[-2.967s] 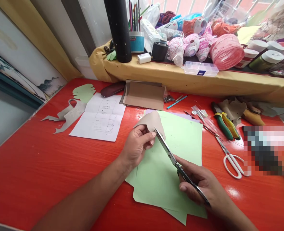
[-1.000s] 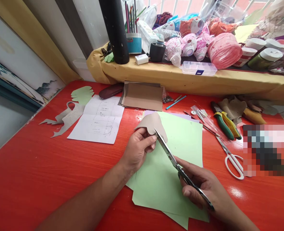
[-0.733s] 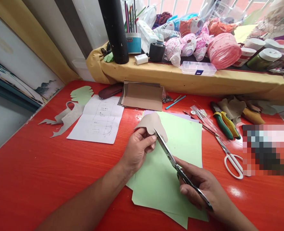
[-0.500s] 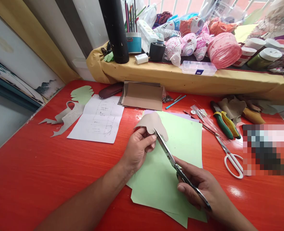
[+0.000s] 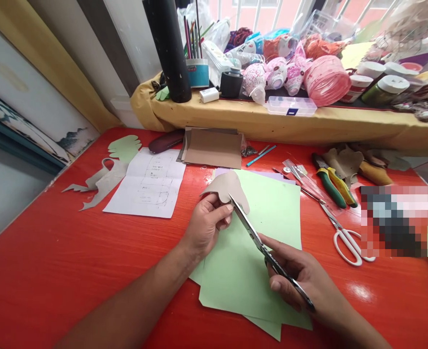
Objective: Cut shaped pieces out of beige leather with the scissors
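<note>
Between the thumb and fingers of my left hand (image 5: 208, 220) is a thin greyish-beige piece (image 5: 226, 186) with a curved, cut outline; it looks like leather. My right hand (image 5: 297, 278) is closed around a pair of dark-handled metal scissors (image 5: 252, 232). Their blades point up and left, nearly together, and the tips touch or overlap the lower edge of the piece by my left fingertips. Both hands are above light green paper sheets (image 5: 272, 208) on the red table (image 5: 90, 271). My right fingers partly hide the scissors' handles.
A white sheet with drawn outlines (image 5: 146, 186) lies left of the green paper, beside grey scraps (image 5: 107, 179). Brown sheets (image 5: 212, 148) are stacked behind. To the right are white-handled scissors (image 5: 348, 247) and yellow-green pliers (image 5: 333, 186). A crowded ledge (image 5: 232, 118) runs along the back.
The view has shifted slightly, so the surroundings appear a little displaced. Both hands, the beige piece and the scissors keep almost the same arrangement.
</note>
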Tool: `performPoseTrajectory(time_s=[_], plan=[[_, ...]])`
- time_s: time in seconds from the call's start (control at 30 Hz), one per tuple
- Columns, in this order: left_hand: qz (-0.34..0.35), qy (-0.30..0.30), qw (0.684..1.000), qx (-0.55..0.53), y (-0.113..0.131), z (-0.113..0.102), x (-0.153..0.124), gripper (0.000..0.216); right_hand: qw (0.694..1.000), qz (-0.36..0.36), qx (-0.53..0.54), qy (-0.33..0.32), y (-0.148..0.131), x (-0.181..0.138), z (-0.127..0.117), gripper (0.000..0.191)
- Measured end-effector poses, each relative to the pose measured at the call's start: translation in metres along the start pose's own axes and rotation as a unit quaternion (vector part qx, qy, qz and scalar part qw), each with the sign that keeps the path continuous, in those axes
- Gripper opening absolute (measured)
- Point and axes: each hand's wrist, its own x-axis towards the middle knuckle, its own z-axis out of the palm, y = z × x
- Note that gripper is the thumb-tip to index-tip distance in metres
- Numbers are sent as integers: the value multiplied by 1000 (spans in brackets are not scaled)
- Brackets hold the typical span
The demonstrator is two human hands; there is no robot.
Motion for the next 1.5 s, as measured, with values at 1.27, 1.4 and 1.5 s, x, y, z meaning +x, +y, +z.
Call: performPoseTrajectory(time_s=[1.27, 1.4, 1.5], plan=[[-53, -16, 997, -61, 9, -17, 9, 44, 997, -43, -45, -48, -13, -3, -6, 87], [-42, 9, 996, -75, 7, -16, 9, 34, 998, -39, -35, -40, -12, -2, -5, 89], [-30, 7, 995, -95, 5, -14, 7, 26, 999, -30, -26, -31, -13, -2, -5, 94]])
